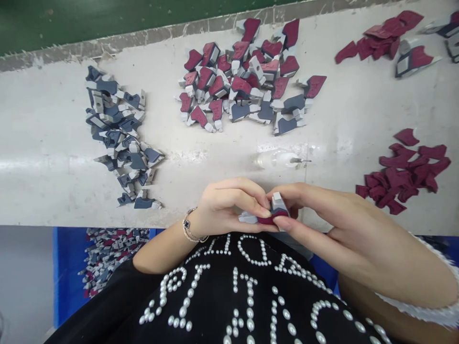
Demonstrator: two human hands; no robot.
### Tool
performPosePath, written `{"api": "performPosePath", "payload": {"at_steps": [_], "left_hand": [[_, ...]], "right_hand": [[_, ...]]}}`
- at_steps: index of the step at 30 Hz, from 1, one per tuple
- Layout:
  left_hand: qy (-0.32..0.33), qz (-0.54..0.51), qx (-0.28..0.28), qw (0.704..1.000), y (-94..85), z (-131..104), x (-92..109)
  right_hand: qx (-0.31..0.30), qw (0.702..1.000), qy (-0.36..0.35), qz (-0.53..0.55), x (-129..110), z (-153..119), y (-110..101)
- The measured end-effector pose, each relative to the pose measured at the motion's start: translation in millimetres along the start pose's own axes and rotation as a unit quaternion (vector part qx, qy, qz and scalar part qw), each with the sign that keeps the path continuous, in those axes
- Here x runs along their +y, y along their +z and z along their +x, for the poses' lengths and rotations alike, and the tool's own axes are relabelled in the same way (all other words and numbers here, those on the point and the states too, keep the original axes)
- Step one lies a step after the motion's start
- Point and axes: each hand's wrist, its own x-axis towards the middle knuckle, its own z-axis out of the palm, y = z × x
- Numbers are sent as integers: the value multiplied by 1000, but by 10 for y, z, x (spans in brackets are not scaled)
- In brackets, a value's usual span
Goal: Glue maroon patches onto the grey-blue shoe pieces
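My left hand [233, 203] and my right hand [333, 224] meet at the table's front edge, closed on one small plastic part [278, 203]. It is light grey and dark blue, with a dark red piece along the side facing me. My left fingertips pinch its middle, and my right thumb presses by the red piece at its right end. The fingers hide much of it. Just beyond my hands lies a translucent white bottle [274, 159] with a thin metal tip pointing right.
Blue-grey parts [124, 138] are heaped at left. Mostly red-faced parts [236, 76] lie at centre back. Loose dark red pieces [405, 172] are piled at right, with another red pile [387, 36] behind. A blue bin [66, 277] with many parts stands below the table at left.
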Motion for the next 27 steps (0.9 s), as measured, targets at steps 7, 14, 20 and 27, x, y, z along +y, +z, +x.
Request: {"api": "performPosePath", "payload": {"at_steps": [7, 14, 20, 27], "left_hand": [[-9, 39, 13, 999, 28, -20, -17], [-44, 70, 29, 996, 3, -59, -22], [-82, 30, 43, 995, 45, -123, -39], [-231, -20, 58, 971, 81, -80, 32]], "right_hand": [[17, 1000, -24, 10, 47, 59, -9], [32, 998, -40, -47, 78, 45, 9], [51, 989, -68, -120, 128, 19, 68], [58, 970, -97, -215, 121, -29, 133]]}}
